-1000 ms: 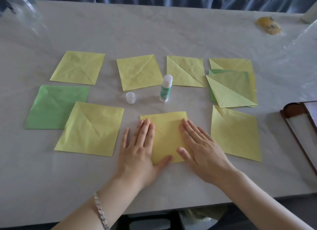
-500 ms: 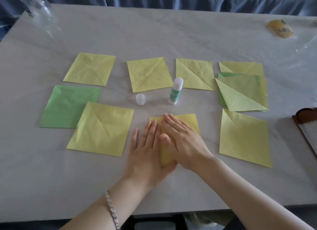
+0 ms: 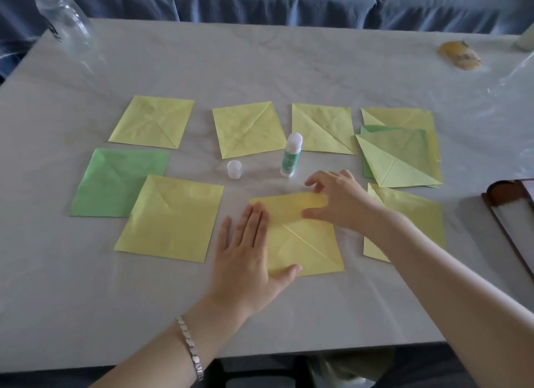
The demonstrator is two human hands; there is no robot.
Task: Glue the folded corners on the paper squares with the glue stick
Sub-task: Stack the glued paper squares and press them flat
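A yellow paper square with diagonal creases lies at the near middle of the table. My left hand presses flat on its left side, fingers straight. My right hand pinches the square's raised far flap between thumb and fingers. The glue stick stands upright and uncapped just beyond the square, apart from both hands. Its clear cap sits to the left of it.
Several more yellow squares and a green square lie around on the white table; a small stack is at the right. A clear bottle stands far left, a yellow packet far right, a wooden-framed object at the right edge.
My right hand swept left across the yellow square, then came back right and took hold of its far flap, which now stands raised. My left hand stayed pressed on the left side.
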